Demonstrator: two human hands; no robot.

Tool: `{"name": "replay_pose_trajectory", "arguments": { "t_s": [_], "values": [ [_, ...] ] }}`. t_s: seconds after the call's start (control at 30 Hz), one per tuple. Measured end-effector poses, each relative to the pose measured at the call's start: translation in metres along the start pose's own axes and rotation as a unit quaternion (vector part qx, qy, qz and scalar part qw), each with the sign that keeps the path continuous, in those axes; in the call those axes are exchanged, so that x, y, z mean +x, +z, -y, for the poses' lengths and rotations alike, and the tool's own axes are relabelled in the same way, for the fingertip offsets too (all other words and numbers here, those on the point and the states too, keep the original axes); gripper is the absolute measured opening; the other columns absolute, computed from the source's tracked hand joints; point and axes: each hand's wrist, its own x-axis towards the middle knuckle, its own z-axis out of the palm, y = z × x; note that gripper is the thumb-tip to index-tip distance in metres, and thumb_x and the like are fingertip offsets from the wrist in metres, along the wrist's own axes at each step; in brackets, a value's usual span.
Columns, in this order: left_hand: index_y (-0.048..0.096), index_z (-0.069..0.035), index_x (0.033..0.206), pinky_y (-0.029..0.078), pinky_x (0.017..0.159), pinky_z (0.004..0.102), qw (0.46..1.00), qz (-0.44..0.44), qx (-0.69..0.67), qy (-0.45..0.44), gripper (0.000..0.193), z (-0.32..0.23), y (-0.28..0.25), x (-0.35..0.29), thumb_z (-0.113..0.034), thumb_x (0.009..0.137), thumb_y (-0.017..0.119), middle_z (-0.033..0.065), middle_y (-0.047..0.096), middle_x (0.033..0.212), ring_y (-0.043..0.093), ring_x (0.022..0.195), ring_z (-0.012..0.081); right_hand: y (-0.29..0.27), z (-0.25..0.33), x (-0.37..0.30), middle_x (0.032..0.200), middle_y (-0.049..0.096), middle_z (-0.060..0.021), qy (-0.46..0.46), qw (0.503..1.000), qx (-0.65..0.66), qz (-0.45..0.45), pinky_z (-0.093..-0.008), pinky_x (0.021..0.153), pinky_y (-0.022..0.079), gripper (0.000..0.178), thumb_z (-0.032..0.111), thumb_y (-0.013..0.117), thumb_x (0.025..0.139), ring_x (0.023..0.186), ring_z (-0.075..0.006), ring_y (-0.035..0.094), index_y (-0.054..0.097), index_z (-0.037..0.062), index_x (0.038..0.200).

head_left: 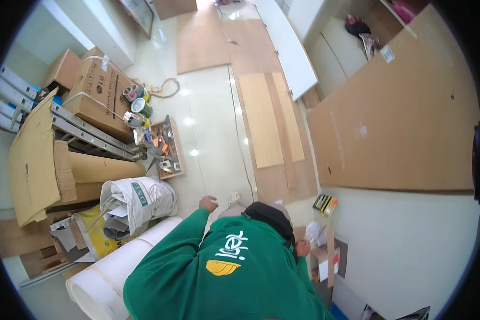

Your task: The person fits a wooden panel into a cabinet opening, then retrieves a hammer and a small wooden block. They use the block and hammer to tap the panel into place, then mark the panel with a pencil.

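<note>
My left hand (208,204) hangs in front of my green sleeve, above the pale tiled floor. Its fingers are loosely bent and a little apart, with nothing visible in them. My right hand (303,247) is by my right side, close to a black bag (272,220) worn at my waist. The fingers there are curled in; whatever they may hold is hidden. Just beyond that hand lies a crumpled clear plastic bag (316,233). A wooden tray of hand tools (181,154) rests on the floor ahead and left of my left hand.
Wooden boards (261,122) lie ahead, beside a thin cable (239,122). A large cardboard-covered panel (394,112) is at right, near a yellow-black pack (324,205). Left are a big carton (98,93), paint cans (141,106), a ladder (90,133), a white sack (157,197) and a white roll (112,266).
</note>
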Motion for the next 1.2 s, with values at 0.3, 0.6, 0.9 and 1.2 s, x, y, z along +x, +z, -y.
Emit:
{"name": "replay_pose_trajectory", "arguments": {
  "t_s": [0.3, 0.6, 0.9, 1.2],
  "values": [
    [0.083, -0.013, 0.123, 0.064, 0.093, 0.0410, 0.993, 0.002, -0.112, 0.019, 0.042, -0.042, -0.007, 0.031, -0.014, 0.081, 0.081, 0.0154, 0.084, 0.100, 0.081, 0.097, 0.0300, 0.017, 0.011, 0.025, 0.085, 0.075, -0.0095, -0.071, 0.996, 0.021, 0.053, -0.0346, 0.057, 0.056, 0.025, 0.000, 0.071, 0.087, 0.066, -0.0204, 0.070, 0.076, -0.0004, 0.112],
    [0.079, -0.007, 0.130, 0.064, 0.067, 0.0323, 0.991, 0.030, -0.133, 0.004, 0.045, -0.025, -0.009, 0.026, -0.010, 0.085, 0.078, 0.0100, 0.083, 0.092, 0.076, 0.074, 0.0165, 0.020, 0.064, 0.010, 0.082, 0.071, -0.0041, 0.028, 0.992, 0.065, 0.101, -0.0282, 0.051, 0.045, 0.028, 0.006, 0.071, 0.092, 0.065, -0.0118, 0.063, 0.076, 0.0012, 0.119],
    [0.085, -0.011, 0.119, 0.066, 0.087, 0.0388, 0.990, 0.040, -0.120, -0.054, 0.037, -0.016, -0.040, 0.021, -0.011, 0.083, 0.080, 0.0156, 0.084, 0.096, 0.082, 0.086, 0.0244, 0.034, 0.019, 0.016, 0.095, 0.078, -0.0077, -0.156, 0.963, -0.037, 0.216, -0.0383, 0.071, 0.058, 0.021, 0.014, 0.070, 0.098, 0.081, -0.0224, 0.073, 0.079, 0.0015, 0.111],
    [0.081, -0.007, 0.126, 0.063, 0.065, 0.0357, 0.967, -0.027, -0.244, -0.074, 0.042, -0.035, -0.103, 0.083, -0.009, 0.084, 0.078, 0.0137, 0.082, 0.093, 0.078, 0.078, 0.0191, 0.171, 0.147, 0.106, 0.100, 0.080, -0.0131, 0.022, 0.954, -0.118, 0.275, -0.0477, 0.068, 0.063, 0.018, 0.017, 0.063, 0.101, 0.086, -0.0313, 0.078, 0.076, 0.0065, 0.106]
  ]
}}
